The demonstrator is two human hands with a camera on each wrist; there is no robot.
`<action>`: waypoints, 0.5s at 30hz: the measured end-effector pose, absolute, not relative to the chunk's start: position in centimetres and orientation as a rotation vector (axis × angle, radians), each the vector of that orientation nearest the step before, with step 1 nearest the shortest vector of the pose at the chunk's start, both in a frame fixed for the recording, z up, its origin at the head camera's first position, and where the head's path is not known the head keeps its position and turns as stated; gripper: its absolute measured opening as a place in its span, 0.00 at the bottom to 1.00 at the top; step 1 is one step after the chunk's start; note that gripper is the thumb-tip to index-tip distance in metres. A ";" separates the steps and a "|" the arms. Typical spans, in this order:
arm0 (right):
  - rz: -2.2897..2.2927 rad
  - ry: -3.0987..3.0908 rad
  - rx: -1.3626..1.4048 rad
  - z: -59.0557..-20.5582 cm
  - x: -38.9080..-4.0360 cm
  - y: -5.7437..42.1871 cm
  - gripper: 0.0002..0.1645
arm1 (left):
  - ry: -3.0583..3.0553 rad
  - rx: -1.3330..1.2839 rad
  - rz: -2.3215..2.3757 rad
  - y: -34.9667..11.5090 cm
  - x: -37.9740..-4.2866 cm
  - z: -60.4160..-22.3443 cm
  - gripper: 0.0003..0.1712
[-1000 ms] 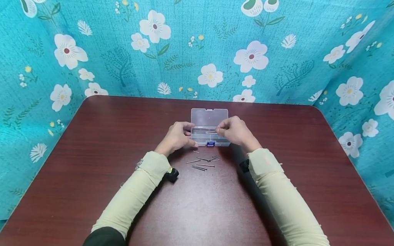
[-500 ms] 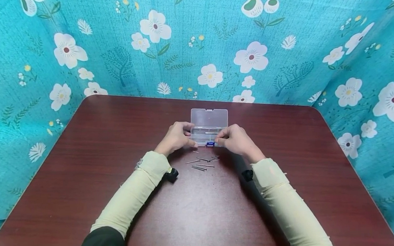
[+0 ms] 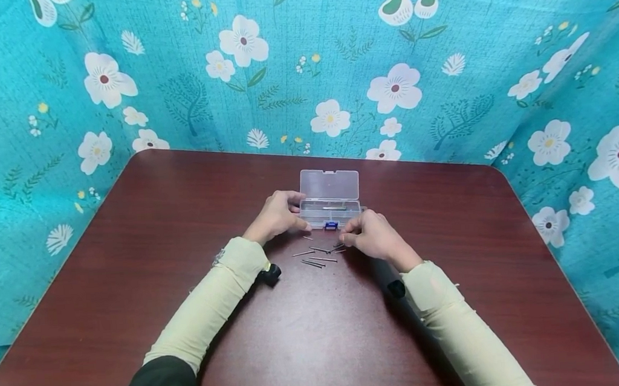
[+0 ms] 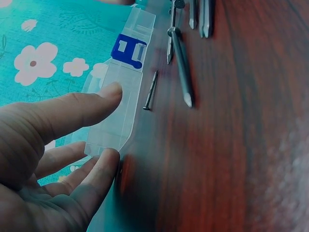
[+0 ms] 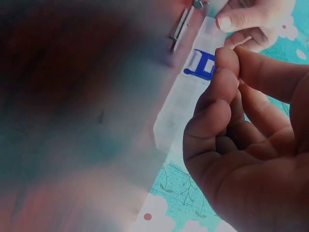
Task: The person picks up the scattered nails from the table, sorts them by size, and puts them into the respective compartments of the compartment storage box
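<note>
A clear plastic compartment box point(image 3: 317, 223) stands on the table with its lid point(image 3: 329, 184) raised at the back and a blue latch point(image 3: 331, 225) at the front. My left hand point(image 3: 277, 215) grips its left end, thumb point(image 4: 104, 99) against the front wall and fingers round the end. Inside the rear compartment lie thin metal nails point(image 3: 335, 208). My right hand point(image 3: 370, 235) is just in front of the box's right front corner, fingers curled and thumb meeting the index fingertip; nothing shows between them. Several loose nails point(image 3: 312, 263) lie before the box, a small nail point(image 4: 151, 92) nearest its wall.
The dark red wooden table point(image 3: 321, 337) ends at the back against a blue floral curtain point(image 3: 278, 68). Black wrist cameras sit under both forearms.
My right hand has drawn back from above the box's compartments toward its front right, by the loose nails. My left hand and the box have stayed in place.
</note>
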State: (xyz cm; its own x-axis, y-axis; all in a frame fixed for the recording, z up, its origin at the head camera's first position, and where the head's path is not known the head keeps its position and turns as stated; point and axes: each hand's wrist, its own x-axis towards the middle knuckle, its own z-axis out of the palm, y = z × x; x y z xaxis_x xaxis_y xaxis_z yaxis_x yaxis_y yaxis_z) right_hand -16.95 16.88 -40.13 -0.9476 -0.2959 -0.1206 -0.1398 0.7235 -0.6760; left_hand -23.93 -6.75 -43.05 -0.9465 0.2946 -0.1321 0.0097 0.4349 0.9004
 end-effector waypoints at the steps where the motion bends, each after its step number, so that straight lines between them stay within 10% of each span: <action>1: -1.031 2.701 -0.354 -40.2 -16.8 16.9 0.06 | 2.420 0.260 1.516 -6.7 -23.9 -43.0 0.48; 15: -0.907 2.714 -0.513 -41.4 -15.4 16.2 0.06 | 2.415 0.245 1.525 -6.7 -23.8 -43.1 0.48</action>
